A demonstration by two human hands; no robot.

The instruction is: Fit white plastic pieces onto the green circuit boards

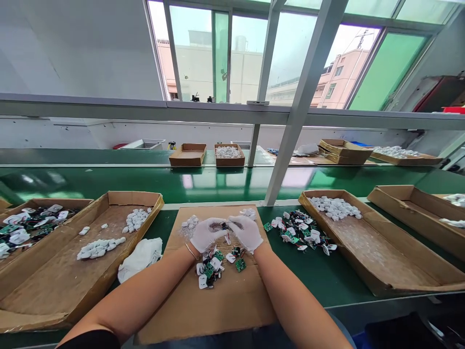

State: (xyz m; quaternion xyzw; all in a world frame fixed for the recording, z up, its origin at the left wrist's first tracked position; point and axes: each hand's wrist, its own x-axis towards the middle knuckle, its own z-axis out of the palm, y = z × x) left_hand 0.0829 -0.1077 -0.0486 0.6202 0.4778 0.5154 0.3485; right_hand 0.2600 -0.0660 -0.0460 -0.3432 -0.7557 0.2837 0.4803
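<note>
My left hand [208,235], in a white glove, pinches a small dark electronic part [224,226] above the cardboard sheet [203,315]. My right hand [247,232], gloved too, has its fingertips closed on the other side of the same part. A small white piece [227,239] hangs just below it; the fingers hide much of the part. Under my hands lies a loose heap of green circuit boards with white pieces and wires [210,269]. One green board [240,264] lies to the right of that heap.
Small white pieces [190,222] lie at the sheet's back left. A larger board pile [301,230] is on the green bench to the right. Cardboard trays [47,291] [399,271] flank me, and a white cloth [141,259] lies left. A grey post [290,131] rises ahead.
</note>
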